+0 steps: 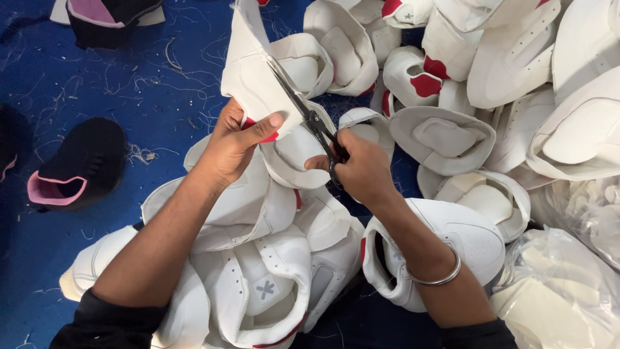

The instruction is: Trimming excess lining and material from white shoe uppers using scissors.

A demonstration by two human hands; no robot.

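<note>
My left hand (234, 143) grips a white shoe upper with a red lining (248, 74), holding it up by its lower edge. My right hand (360, 169) holds small dark scissors (302, 106) whose blades lie against the right edge of that upper. A silver bangle (439, 276) sits on my right wrist. Both forearms reach up from the bottom of the view over a heap of white uppers (258, 258).
Many more white and red shoe uppers (491, 71) are piled at the top right. Clear plastic bags (562, 291) lie at the bottom right. A black and pink upper (77, 169) rests on the blue surface (129, 97), which is strewn with thread scraps.
</note>
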